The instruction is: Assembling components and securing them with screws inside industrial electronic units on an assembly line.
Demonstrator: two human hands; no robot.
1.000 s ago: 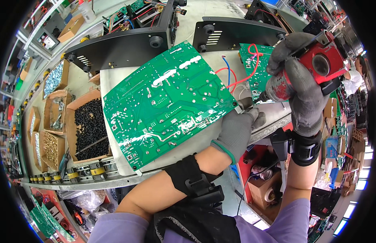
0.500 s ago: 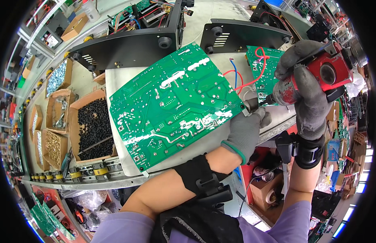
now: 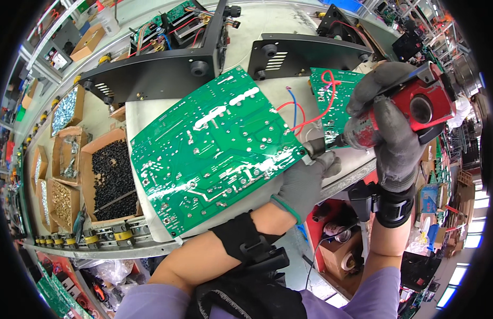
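Note:
A large green circuit board (image 3: 214, 149) lies solder side up, slightly tilted, on the bench before me. My left hand (image 3: 305, 181), in a grey glove, is at its right corner with the fingers closed around something I cannot make out. Beside these fingers is a small dark rounded piece (image 3: 314, 145), partly hidden. My right hand (image 3: 390, 117), also gloved, grips a red power screwdriver (image 3: 422, 106). The tool's tip points left, close to the left fingertips. Red wires (image 3: 310, 125) and a blue wire (image 3: 295, 103) rise between this board and a second green board (image 3: 334, 95).
Two black equipment housings (image 3: 156, 77) (image 3: 310, 56) stand behind the boards. On the left, cardboard trays hold black screws (image 3: 116, 178), brass-coloured parts (image 3: 62, 204) and silvery parts (image 3: 64, 111). A metal rail with yellow rollers (image 3: 124, 235) follows the bench's near edge.
The whole view has shifted, so the bench and boards appear lower and further left. Both hands keep their places relative to the board, and the screwdriver stays in the right hand.

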